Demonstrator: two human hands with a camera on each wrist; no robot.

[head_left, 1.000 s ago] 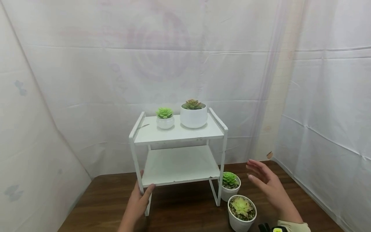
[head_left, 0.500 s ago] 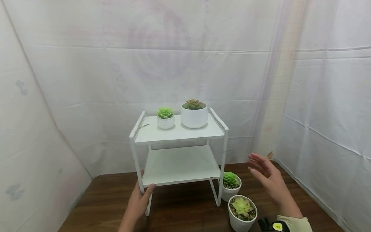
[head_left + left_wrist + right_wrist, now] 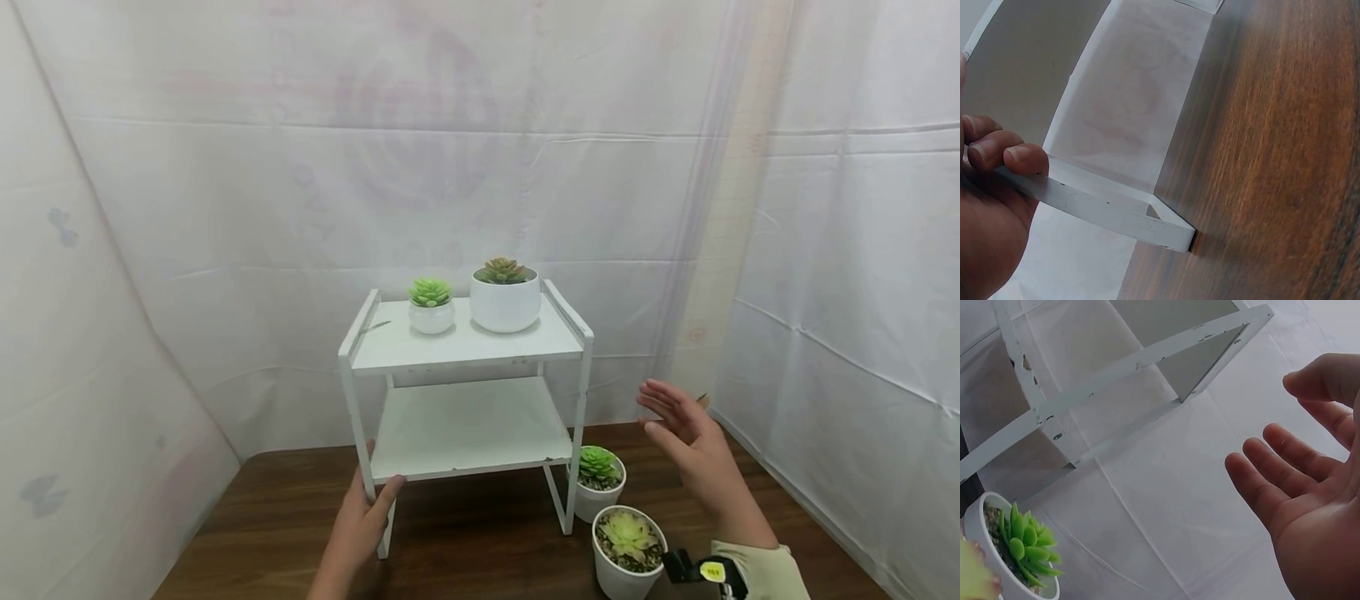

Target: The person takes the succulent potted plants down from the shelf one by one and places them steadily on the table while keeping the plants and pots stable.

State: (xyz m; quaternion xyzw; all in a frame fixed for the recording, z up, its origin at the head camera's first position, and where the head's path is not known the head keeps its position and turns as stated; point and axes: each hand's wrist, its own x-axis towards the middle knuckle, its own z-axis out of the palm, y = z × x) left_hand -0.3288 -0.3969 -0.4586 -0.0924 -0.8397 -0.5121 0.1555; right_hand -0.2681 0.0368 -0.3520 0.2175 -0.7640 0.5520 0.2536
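Note:
A white two-tier shelf rack (image 3: 465, 425) stands on the brown table. My left hand (image 3: 357, 521) grips its left front leg near the lower tier; in the left wrist view the fingers (image 3: 1025, 159) curl round the leg. On the upper tier sit a small bright-green succulent (image 3: 431, 306) in a white pot and a larger white pot (image 3: 505, 304) with a reddish-green succulent. To the right of the rack, my right hand (image 3: 693, 446) hovers with bent, spread fingers and nothing in it. Two more potted succulents are below it: a green one (image 3: 597, 485) by the right leg and a pale one (image 3: 628, 554) nearer me.
White cloth (image 3: 225, 208) with faint prints hangs behind and on both sides. The wooden tabletop (image 3: 247, 508) shows at the left and beneath the rack. A dark band with a yellow tag (image 3: 712, 572) is on the right wrist.
My right hand has risen slightly and drifted a little away from the near potted plant. The left hand keeps its hold on the leg, and the rack and plants stay in place.

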